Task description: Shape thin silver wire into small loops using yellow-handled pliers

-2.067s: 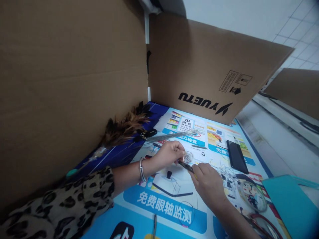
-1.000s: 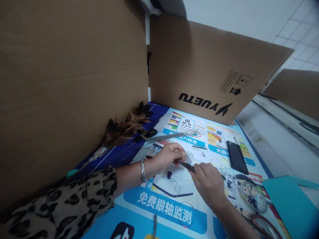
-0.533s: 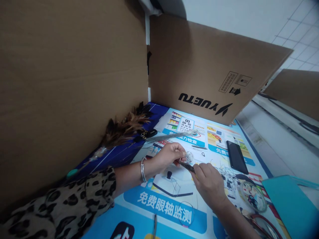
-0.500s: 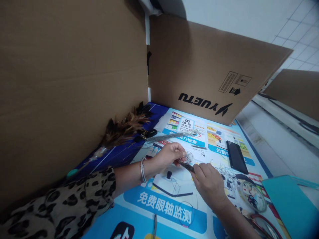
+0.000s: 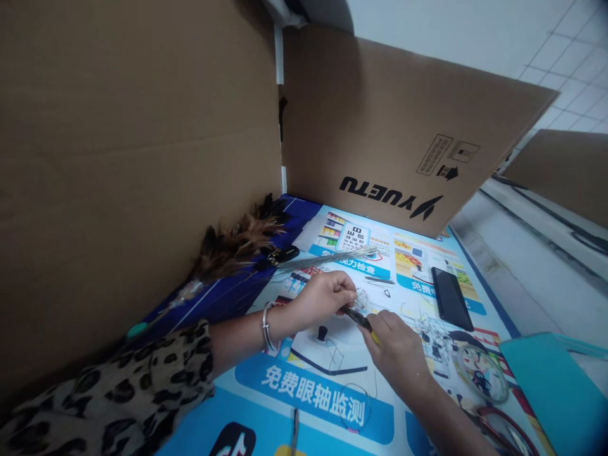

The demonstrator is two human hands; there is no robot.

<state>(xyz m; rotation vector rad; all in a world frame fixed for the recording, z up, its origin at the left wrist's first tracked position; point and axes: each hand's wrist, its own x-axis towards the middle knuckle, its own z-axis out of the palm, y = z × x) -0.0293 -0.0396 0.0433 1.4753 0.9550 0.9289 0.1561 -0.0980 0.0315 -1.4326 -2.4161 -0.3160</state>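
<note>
My left hand (image 5: pixel 327 296) is closed in a pinch on a small piece of thin wire bent into loops (image 5: pixel 361 299), which sticks out past the fingertips. In my right hand (image 5: pixel 398 348) is a pair of pliers (image 5: pixel 358 318) with dark jaws and a bit of yellow handle showing. The jaws point left and meet the work right at my left fingertips; what exactly they grip is hidden. Beyond my hands lies a bundle of long thin wires (image 5: pixel 332 258), with a few short wire pieces (image 5: pixel 380 280) near it.
A black phone (image 5: pixel 451 299) lies to the right. Nearer are coils of wire (image 5: pixel 482 373) and a teal sheet or bag (image 5: pixel 551 386). A feather duster (image 5: pixel 237 237) rests along the left cardboard wall (image 5: pixel 142 126); another cardboard panel (image 5: pixel 394 126) stands at the back.
The pliers have turned slightly in my right hand, so some yellow handle now shows. My left hand has shifted a little and its bracelet has slid slightly towards the forearm.
</note>
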